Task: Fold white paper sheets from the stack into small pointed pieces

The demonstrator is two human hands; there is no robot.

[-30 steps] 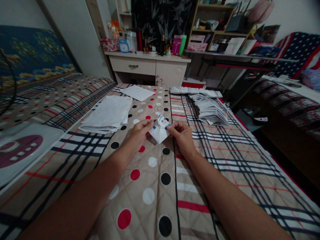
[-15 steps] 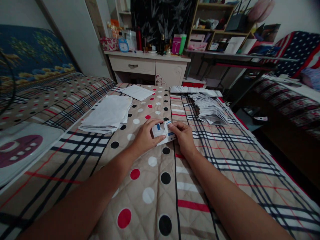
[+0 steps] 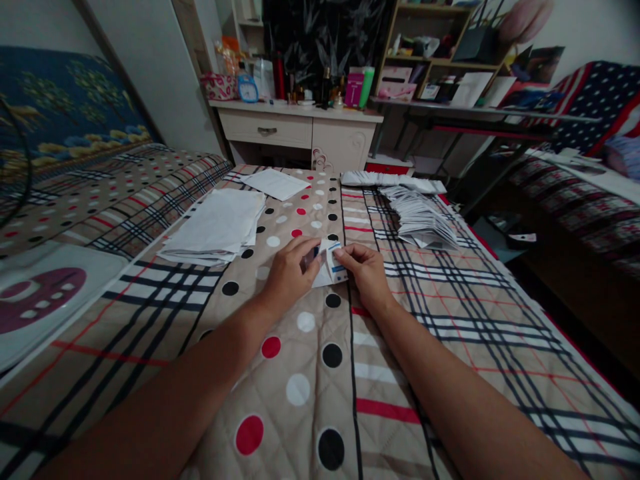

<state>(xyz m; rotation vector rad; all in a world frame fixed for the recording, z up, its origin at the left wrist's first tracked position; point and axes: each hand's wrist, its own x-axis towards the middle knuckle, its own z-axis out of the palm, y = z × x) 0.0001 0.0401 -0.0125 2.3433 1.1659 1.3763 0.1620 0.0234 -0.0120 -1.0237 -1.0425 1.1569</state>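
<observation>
Between my hands, just above the bedspread or resting on it, is a small white folded paper (image 3: pixel 327 275) with blue print. My left hand (image 3: pixel 289 273) closes its thumb and fingers on the paper's left side, covering much of it. On the right side, my right hand (image 3: pixel 369 268) pinches the printed part between thumb and forefinger. A stack of white sheets (image 3: pixel 215 223) lies to the left, with more white paper (image 3: pixel 276 183) behind it. To the right, a fanned pile of folded papers (image 3: pixel 425 223) lies in front of a row of folded papers (image 3: pixel 393 180).
The quilted bedspread (image 3: pixel 320 413) with dots and plaid lies under everything. A white bag with a purple print (image 3: pixel 45 297) is at the left edge. Beyond the bed stands a white dresser (image 3: pixel 265 130) holding bottles and a blue clock (image 3: pixel 247 88); a shelved desk (image 3: pixel 480 110) is at the right.
My left thumb and fingers have drawn together over the left part of the paper, hiding more of its blue print. The right hand keeps its pinch almost unmoved.
</observation>
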